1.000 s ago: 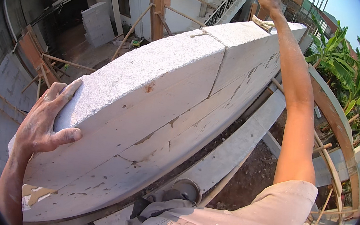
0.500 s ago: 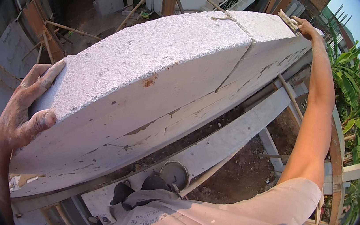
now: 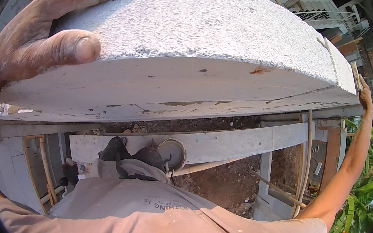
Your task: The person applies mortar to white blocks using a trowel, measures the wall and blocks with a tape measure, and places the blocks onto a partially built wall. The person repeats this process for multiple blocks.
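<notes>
A white, rough-topped lightweight concrete block (image 3: 197, 23) lies on top of a wall of the same pale blocks (image 3: 163, 81). My left hand (image 3: 44, 31), dusted white, grips the block's left end, its fingers over the far side and its thumb at the near top edge. A joint parts this block from a neighbouring block (image 3: 342, 65) on the right. At that block's far end my right hand (image 3: 365, 94) is closed round a flat, pale, wooden-looking piece (image 3: 356, 76) that touches the block's end; its exact kind is too small to tell.
Below the wall, a narrow plank (image 3: 229, 142) carries my feet and a round bucket (image 3: 172, 154) of grey material. Bamboo poles (image 3: 304, 162) stand at the right beside banana-like plants (image 3: 366, 197). Bare earth (image 3: 215, 184) shows beneath, and stairs with a white railing (image 3: 331, 18) rise behind.
The view has turned and come nearer the block's left end. My left hand now appears larger and higher in the picture, still on the block. My right hand keeps its hold at the far end.
</notes>
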Motion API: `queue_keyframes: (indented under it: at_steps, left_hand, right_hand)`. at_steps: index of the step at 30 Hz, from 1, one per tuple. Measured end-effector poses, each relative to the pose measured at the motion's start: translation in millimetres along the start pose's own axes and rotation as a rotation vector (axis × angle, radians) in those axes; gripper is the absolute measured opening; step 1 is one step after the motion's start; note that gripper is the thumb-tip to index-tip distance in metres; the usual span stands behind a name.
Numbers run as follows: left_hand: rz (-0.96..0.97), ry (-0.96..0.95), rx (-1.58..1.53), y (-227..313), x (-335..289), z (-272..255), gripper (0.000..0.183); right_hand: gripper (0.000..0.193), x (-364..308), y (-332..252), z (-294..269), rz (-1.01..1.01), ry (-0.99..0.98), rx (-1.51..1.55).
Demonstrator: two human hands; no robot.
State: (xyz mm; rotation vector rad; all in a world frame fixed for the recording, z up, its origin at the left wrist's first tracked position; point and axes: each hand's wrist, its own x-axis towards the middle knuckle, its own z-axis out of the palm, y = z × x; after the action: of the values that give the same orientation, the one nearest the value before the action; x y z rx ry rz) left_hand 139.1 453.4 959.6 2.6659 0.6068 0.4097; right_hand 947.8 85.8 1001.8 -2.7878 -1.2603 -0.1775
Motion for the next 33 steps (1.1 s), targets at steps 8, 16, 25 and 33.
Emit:
queue_keyframes:
  at_steps: [8, 16, 25, 33]
  left_hand:
    - [0.092, -0.281, 0.105, 23.5, -40.8, -62.0, 0.09]
    - [0.157, -0.061, 0.179, 18.6, -50.0, -44.4, 0.095]
    - [0.244, 0.061, -0.101, -36.3, -2.9, -0.9, 0.118]
    - [0.088, 0.058, 0.075, -26.3, -5.7, -4.4, 0.133]
  right_hand:
    - [0.037, 13.3, 23.4, 5.4, -0.092, 0.088, -0.507]
    - [0.035, -36.8, -125.5, -2.3, -0.257, 0.368, -0.105]
    - [0.031, -150.2, -434.3, -18.9, -0.571, 0.138, -0.137]
    - [0.028, -91.0, -544.1, -2.8, -0.564, -0.233, -0.437]
